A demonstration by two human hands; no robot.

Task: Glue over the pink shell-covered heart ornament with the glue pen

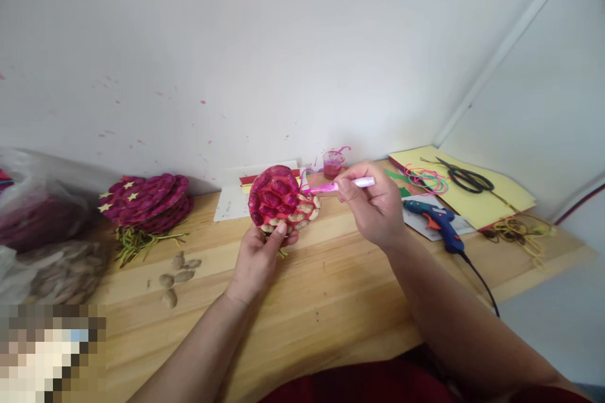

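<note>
My left hand (261,256) holds up a round disc of glued shells (280,199), its fingers closed on the lower edge. Most of the disc is painted dark pink; a few shells at the lower right are bare beige. My right hand (373,209) is closed on a pink-handled brush (341,186), whose tip touches the disc's right edge. A small cup of pink paint (332,163) stands just behind, by the wall.
A stack of painted pink discs with gold stars (146,200) lies at left, loose shells (176,275) near it, plastic bags (42,233) at far left. A blue glue gun (437,222), scissors (466,177), coloured cords (428,180) and yellow paper (501,192) lie at right.
</note>
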